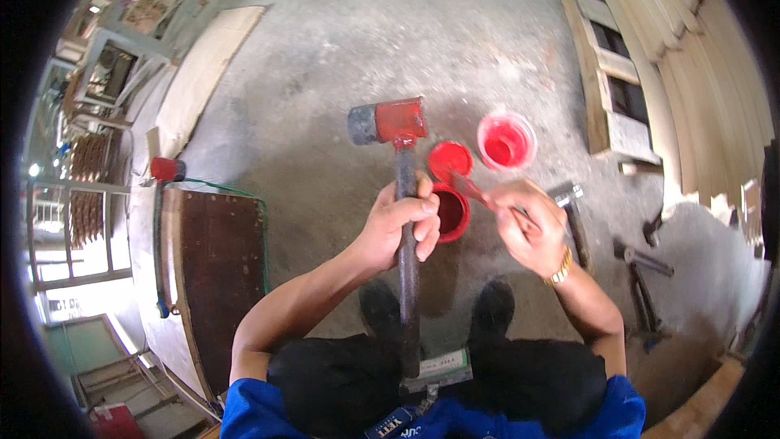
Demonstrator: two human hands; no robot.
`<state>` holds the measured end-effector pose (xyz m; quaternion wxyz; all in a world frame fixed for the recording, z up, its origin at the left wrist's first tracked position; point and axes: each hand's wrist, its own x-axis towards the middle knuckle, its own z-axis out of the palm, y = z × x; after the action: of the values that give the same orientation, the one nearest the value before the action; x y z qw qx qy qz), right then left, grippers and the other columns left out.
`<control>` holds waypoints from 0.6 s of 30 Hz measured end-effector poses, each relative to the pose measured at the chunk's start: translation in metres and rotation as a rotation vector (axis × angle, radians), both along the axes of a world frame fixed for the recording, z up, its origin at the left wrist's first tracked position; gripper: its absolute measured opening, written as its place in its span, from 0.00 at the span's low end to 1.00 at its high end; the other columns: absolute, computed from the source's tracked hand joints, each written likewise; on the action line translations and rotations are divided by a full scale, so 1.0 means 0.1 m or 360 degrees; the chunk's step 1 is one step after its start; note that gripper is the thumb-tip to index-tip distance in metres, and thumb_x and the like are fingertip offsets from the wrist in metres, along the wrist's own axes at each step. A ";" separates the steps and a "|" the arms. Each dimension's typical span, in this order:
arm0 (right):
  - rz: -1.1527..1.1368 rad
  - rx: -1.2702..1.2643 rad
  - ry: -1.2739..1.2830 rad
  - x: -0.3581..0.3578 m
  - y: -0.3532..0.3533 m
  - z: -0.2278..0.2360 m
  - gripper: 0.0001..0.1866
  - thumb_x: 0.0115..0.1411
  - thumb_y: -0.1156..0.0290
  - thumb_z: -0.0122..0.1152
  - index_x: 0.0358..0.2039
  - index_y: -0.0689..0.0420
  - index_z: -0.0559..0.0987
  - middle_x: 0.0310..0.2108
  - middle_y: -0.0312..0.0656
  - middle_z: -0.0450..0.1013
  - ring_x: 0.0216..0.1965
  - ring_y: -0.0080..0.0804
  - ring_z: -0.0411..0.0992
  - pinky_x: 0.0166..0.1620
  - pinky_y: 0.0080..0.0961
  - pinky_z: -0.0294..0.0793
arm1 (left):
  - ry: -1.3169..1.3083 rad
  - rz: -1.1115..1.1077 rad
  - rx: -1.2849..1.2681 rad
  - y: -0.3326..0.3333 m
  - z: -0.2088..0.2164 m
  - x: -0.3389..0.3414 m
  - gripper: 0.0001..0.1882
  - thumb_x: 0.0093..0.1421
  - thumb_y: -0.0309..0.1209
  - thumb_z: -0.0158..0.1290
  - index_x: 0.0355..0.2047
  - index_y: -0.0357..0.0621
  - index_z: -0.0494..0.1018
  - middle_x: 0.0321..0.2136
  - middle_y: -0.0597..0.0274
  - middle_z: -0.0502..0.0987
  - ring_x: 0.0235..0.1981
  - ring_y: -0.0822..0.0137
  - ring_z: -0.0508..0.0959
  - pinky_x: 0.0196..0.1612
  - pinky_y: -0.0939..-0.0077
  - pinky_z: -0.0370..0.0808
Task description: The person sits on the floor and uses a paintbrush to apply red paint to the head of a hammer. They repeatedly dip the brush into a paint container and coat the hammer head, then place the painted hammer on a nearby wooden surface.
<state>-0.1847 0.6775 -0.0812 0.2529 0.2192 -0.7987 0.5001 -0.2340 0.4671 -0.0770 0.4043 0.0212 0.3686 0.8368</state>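
My left hand (pixel 402 223) is wrapped round the dark handle of a mallet (pixel 409 301), which stands nearly upright in the view with its head at the far end. The mallet's head is red on the right and grey-black on the left. In my right hand (pixel 532 223) is a thin red-coated paintbrush (pixel 473 188), pinched in the fingers and pointing left. Its tip is over the edge of a small round red lid or dish (pixel 449 158). An open red pot (pixel 455 215) is partly hidden behind my left fingers. Beyond, a whitish plastic tub (pixel 528 154) holds red paint.
At the left, another red-headed mallet (pixel 166 168) lies on a dark wooden box (pixel 219 244) with a green cord. Several hammers, one with a shiny head (pixel 567 193), lie on the concrete floor at the right. A wooden pallet (pixel 605 106) and stacked boards (pixel 707 89) stand at far right.
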 end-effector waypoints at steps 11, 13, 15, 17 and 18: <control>-0.0083 -0.1013 -0.0800 -0.06 0.23 -0.19 0.08 0.60 0.80 0.52 0.41 0.64 0.71 0.41 0.46 0.74 0.33 0.24 0.73 0.35 0.20 0.75 | 0.0775 0.0306 -0.1377 -0.37 0.07 -0.56 0.13 0.58 0.34 0.56 0.28 0.41 0.64 0.08 0.71 0.63 0.06 0.77 0.61 0.09 0.80 0.56; 0.0092 -0.0994 -0.0797 -0.04 0.21 -0.33 0.09 0.60 0.81 0.52 0.42 0.63 0.71 0.41 0.45 0.74 0.35 0.23 0.73 0.35 0.19 0.75 | 0.0638 0.0341 -0.1297 -0.45 0.01 -0.53 0.13 0.57 0.35 0.56 0.26 0.42 0.65 0.08 0.70 0.64 0.06 0.76 0.62 0.09 0.80 0.57; 0.0292 -0.0813 -0.1155 -0.01 0.18 -0.50 0.08 0.60 0.80 0.53 0.41 0.63 0.72 0.42 0.41 0.74 0.40 0.24 0.73 0.39 0.19 0.76 | 0.0558 0.0266 -0.1413 -0.57 -0.06 -0.53 0.14 0.56 0.37 0.57 0.23 0.42 0.67 0.06 0.69 0.65 0.06 0.76 0.63 0.10 0.80 0.58; 0.0328 -0.0331 -0.1004 -0.01 0.06 -0.72 0.10 0.58 0.79 0.57 0.41 0.61 0.73 0.37 0.39 0.75 0.36 0.22 0.74 0.36 0.23 0.76 | 0.0637 0.0243 -0.1608 -0.69 -0.22 -0.45 0.18 0.56 0.40 0.56 0.17 0.45 0.66 0.06 0.70 0.63 0.06 0.76 0.62 0.11 0.79 0.56; 0.0262 0.0038 -0.0943 0.01 0.03 -0.80 0.10 0.55 0.79 0.60 0.39 0.61 0.74 0.35 0.41 0.75 0.37 0.29 0.76 0.37 0.26 0.77 | 0.0533 0.0203 -0.1640 -0.74 -0.29 -0.39 0.19 0.56 0.40 0.57 0.15 0.46 0.65 0.06 0.70 0.62 0.06 0.76 0.62 0.12 0.79 0.57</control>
<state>-0.1840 0.6809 -0.1609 -0.0349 0.1308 -0.8230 0.5517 -0.2725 0.3932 -0.1062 0.2466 -0.0691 0.7908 0.5560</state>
